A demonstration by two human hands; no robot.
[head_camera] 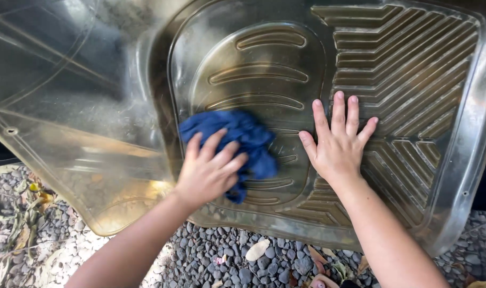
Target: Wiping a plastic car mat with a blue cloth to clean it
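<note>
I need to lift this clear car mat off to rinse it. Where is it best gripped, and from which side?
Probably the raised near rim of the clear mat, from below, over the gravel. That edge overhangs free, so fingers could hook under its lip. The left hand presses a blue cloth and the right hand lies flat.

Gravel ground [243,256] under clear floor mat [413,80]

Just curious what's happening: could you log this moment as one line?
left hand: pressing blue cloth on clear car mat | right hand: flat on mat, fingers spread | below: gravel
</note>
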